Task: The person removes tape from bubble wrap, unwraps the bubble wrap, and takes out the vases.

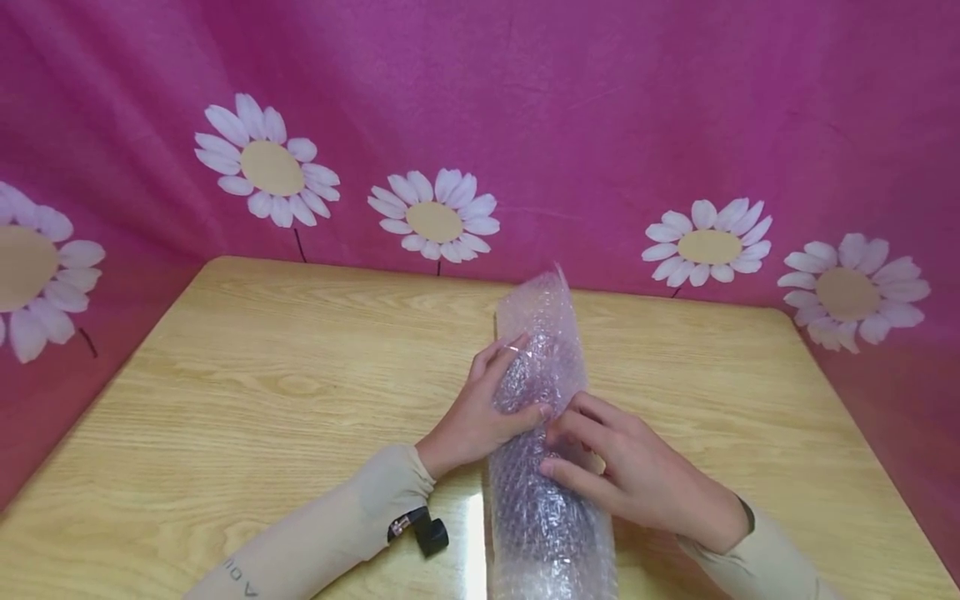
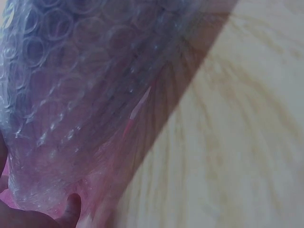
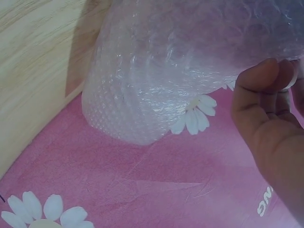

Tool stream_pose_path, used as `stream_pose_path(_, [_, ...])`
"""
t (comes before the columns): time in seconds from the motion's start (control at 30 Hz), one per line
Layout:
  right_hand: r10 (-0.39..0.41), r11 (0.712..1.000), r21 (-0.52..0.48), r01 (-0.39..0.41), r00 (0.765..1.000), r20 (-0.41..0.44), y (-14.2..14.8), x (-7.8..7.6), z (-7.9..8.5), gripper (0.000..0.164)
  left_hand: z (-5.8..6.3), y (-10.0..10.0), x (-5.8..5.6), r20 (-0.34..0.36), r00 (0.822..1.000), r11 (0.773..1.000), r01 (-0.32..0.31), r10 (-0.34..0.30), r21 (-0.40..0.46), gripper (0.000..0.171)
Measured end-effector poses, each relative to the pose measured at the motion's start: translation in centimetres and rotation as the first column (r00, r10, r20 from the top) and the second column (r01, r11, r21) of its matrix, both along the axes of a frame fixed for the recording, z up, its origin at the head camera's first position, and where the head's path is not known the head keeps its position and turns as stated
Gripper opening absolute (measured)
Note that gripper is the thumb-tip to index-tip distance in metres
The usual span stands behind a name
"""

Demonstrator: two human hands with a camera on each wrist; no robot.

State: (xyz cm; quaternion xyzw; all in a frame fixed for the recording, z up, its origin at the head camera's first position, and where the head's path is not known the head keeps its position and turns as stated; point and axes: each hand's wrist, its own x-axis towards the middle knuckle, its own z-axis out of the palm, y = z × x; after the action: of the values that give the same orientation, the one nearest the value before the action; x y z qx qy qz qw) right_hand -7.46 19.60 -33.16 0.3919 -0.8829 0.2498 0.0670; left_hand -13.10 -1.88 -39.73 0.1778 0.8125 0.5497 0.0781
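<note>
A long bundle of clear bubble wrap (image 1: 551, 533) lies on the table, running from the near edge toward the back. My left hand (image 1: 476, 421) holds it from the left side, thumb across the top and fingers spread farther up. On the right, my right hand (image 1: 645, 475) pinches the wrap between thumb and curled fingertips. The right wrist view has these fingertips at the edge of the bubble wrap (image 3: 137, 90). In the left wrist view, bubbles cover the rounded bundle (image 2: 80, 90), and the left hand's fingers show at the lower left. Whatever lies inside is hidden by the layers.
The wooden table (image 1: 300, 375) extends to both sides of the bundle. Behind it hangs a pink cloth (image 1: 570, 108) printed with white daisies. A small black device (image 1: 429, 532) hangs at the left sleeve cuff.
</note>
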Motion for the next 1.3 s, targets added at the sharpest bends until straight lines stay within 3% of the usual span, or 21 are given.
stream_pose_path(0.6, [0.07,0.996,-0.049,-0.073,0.996,-0.061,0.2,-0.1,-0.1,0.011,-0.1,0.0,0.1,0.004,1.0,1.0,0.001,-0.001,0.014,0.091])
stream_pose_path(0.97, [0.0,1.0,0.018,-0.002,0.997,0.073,0.5,0.3,0.7,0.012,-0.2,0.0,0.0,0.008,1.0,1.0,0.002,-0.002,0.008,0.092])
stream_pose_path(1.13, [-0.01,0.999,0.04,0.007,0.996,0.087,0.5,0.5,0.9,0.015,0.0,0.0,0.0,0.02,1.0,1.0,0.008,-0.009,0.003,0.092])
stream_pose_path(1.3, [0.007,0.999,0.033,-0.009,0.999,0.046,0.6,0.5,0.9,0.016,0.0,0.0,0.1,0.012,1.0,1.0,0.009,-0.009,0.024,0.091])
